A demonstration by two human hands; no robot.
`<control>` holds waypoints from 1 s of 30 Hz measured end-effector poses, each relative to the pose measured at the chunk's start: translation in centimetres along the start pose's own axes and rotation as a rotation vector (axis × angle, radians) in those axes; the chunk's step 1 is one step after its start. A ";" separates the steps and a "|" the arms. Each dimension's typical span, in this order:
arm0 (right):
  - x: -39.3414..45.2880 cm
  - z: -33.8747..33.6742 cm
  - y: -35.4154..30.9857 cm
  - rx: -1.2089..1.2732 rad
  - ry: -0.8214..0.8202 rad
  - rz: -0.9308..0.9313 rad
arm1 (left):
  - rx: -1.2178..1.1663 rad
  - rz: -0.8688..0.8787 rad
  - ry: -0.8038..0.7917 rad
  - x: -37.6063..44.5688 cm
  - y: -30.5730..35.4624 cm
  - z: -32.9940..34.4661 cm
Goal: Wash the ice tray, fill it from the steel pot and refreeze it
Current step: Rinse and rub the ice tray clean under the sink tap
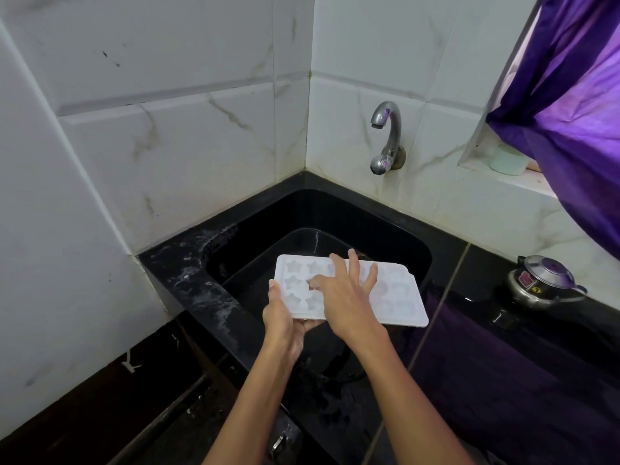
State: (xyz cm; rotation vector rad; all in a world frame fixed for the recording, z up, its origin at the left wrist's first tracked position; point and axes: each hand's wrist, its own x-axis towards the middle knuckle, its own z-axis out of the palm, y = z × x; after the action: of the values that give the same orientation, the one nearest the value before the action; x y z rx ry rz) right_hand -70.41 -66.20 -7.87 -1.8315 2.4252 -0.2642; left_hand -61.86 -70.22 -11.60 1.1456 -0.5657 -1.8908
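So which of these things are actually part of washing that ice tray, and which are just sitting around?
Part of the job:
- ice tray, held over the sink
- left hand, gripping the tray's near corner
- right hand, fingers rubbing the moulds
- tap, no water seen running

Just lying about:
- pressure cooker on the counter
- purple curtain
- pale container on the window ledge

A white plastic ice tray (349,290), moulded with star-shaped and rounded cavities, is hovering face-up and slightly tilted over the black sink (385,226), its near left corner sitting above the sink's front edge.
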 end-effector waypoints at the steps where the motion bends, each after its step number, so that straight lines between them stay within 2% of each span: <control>1: 0.0 0.1 0.0 -0.001 -0.007 0.000 | -0.002 -0.001 0.000 0.0 0.0 0.0; 19: -0.3 -0.6 -0.4 -0.040 -0.015 0.016 | -0.023 -0.001 0.009 -0.5 -0.3 0.1; 25: -0.3 -0.7 -1.2 -0.023 0.047 0.006 | -0.020 -0.006 0.026 -0.7 -0.5 0.0; 30: 0.3 0.1 -2.1 -0.028 -0.027 -0.058 | -0.035 -0.010 0.029 -0.8 -0.5 0.1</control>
State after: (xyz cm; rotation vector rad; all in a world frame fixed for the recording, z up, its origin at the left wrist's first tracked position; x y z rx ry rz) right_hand -68.52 -67.08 -7.54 -1.9057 2.3727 -0.2095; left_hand -61.96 -69.26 -11.48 1.1527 -0.5101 -1.8823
